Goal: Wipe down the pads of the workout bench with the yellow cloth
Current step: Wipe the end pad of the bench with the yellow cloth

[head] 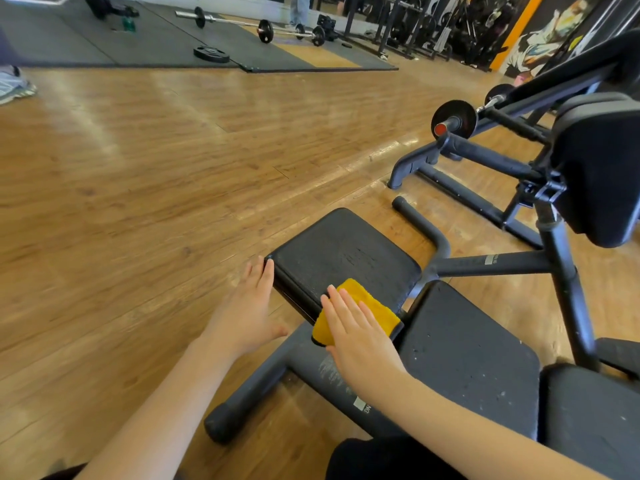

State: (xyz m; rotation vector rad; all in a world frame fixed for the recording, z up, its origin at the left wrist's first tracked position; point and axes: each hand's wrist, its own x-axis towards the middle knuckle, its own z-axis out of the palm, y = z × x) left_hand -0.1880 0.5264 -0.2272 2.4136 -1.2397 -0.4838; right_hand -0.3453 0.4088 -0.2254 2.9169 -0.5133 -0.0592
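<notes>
Right hand (358,336) flat, fingers straight and close together, pressing the yellow cloth (360,311) onto the near corner of the front pad (341,259), at six o'clock in view. Left hand (247,308) open at the pad's nine o'clock edge, fingertips touching its side. Second pad (467,355) at four o'clock of the cloth. White label on the bench frame (325,372) (print too blurred to read). Barbell (256,27) on mats at twelve o'clock.

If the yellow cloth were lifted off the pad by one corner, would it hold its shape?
Probably not. The cloth already droops over the pad edge, so it looks limp. Its fuzzy pile suggests it grips rather than slides. The right hand pressing it flat probably keeps it from bunching.
</notes>
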